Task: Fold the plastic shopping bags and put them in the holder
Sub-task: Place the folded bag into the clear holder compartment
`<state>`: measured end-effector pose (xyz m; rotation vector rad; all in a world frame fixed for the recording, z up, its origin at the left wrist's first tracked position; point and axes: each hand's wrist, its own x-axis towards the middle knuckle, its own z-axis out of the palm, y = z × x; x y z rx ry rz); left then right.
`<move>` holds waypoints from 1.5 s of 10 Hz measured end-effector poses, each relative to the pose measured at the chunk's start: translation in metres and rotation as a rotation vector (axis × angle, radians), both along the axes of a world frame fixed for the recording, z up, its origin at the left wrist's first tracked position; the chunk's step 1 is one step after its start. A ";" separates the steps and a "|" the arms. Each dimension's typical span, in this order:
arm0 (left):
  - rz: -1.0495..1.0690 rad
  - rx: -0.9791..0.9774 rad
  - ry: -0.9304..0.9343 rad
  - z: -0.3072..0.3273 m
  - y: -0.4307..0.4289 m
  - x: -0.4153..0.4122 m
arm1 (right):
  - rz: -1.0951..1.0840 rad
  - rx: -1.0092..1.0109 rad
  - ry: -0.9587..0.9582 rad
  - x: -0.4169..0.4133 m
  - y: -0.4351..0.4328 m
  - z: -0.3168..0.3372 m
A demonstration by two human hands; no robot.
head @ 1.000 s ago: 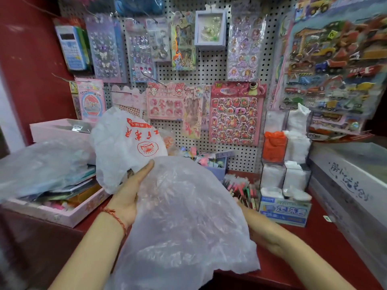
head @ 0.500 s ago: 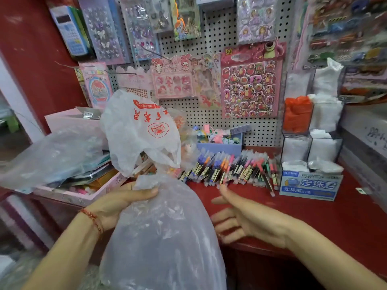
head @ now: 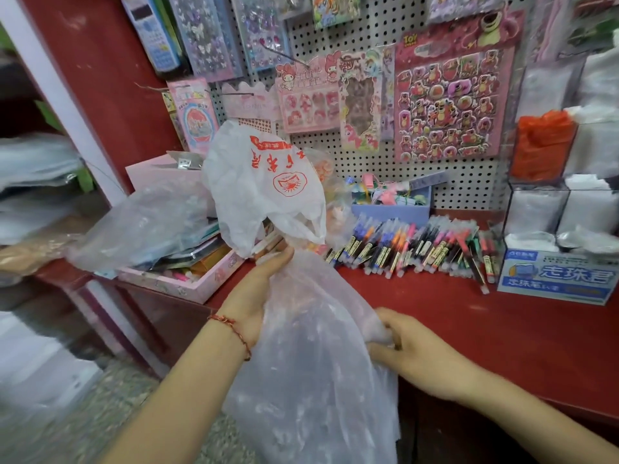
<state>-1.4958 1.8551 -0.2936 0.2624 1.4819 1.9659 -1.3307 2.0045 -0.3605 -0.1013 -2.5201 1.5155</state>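
A clear plastic bag point(head: 311, 370) hangs in front of the red counter's edge. My left hand point(head: 254, 296) holds its upper end from the left, fingers up against the plastic. My right hand point(head: 402, 349) pinches the bag's right edge over the counter. A white bag with red print point(head: 264, 185) stands puffed up behind my left hand. Another clear bag point(head: 144, 219) lies over the pink box. The clear holder point(head: 562, 169) at the right has compartments stuffed with white bags and one orange bag point(head: 542, 145).
The red counter point(head: 469, 329) carries a row of pens point(head: 418, 249), a blue-and-white pen box point(head: 556, 276), a pink box of stationery point(head: 187, 276) and a small blue box point(head: 392, 205). A pegboard point(head: 368, 95) with hanging sticker sheets rises behind.
My right hand went from spread open beside the bag to pinching its right edge. The view has tilted down and the bag hangs lower off the counter's front.
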 end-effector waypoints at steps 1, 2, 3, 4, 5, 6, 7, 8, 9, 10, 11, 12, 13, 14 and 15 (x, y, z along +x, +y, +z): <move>0.057 0.189 -0.262 -0.002 -0.008 0.007 | 0.002 0.036 0.101 0.005 0.011 0.009; 0.162 0.390 -0.302 0.011 -0.020 -0.005 | -0.005 0.032 0.179 0.009 0.024 0.013; 0.262 0.539 -0.343 0.014 -0.036 -0.026 | -0.038 0.058 0.185 0.014 0.035 0.017; 0.363 0.653 -0.364 0.015 -0.055 -0.047 | -0.153 0.449 0.081 0.025 0.054 0.018; 0.430 0.637 -0.332 0.017 -0.068 -0.058 | -0.246 0.853 -0.061 0.035 0.068 0.020; 0.407 0.618 -0.235 0.016 -0.069 -0.064 | -0.263 0.989 -0.105 0.036 0.076 0.024; 0.351 0.569 -0.175 0.010 -0.068 -0.070 | -0.197 0.843 -0.100 0.035 0.097 0.020; 0.345 0.403 -0.120 0.010 -0.063 -0.065 | -0.287 0.884 -0.083 0.035 0.114 0.009; 0.322 0.246 -0.098 0.009 -0.065 -0.068 | -0.310 0.686 -0.200 0.037 0.122 0.008; 0.299 -0.746 0.260 0.014 -0.067 -0.065 | -0.341 0.388 -0.134 0.037 0.118 0.020; 0.373 -1.429 1.042 0.029 -0.045 -0.039 | -0.341 0.282 0.003 0.034 0.100 0.038; 0.057 -0.675 1.193 0.050 0.008 0.039 | -0.228 0.085 0.123 0.031 0.073 0.054; -0.370 -0.402 1.186 0.041 0.045 0.089 | -0.145 -0.029 0.207 0.027 0.047 0.061; -0.396 -0.373 1.149 0.020 0.054 0.089 | -0.096 -0.041 0.258 0.024 0.035 0.061; -0.369 -0.386 1.155 0.008 0.052 0.091 | -0.101 0.002 0.267 0.024 0.027 0.054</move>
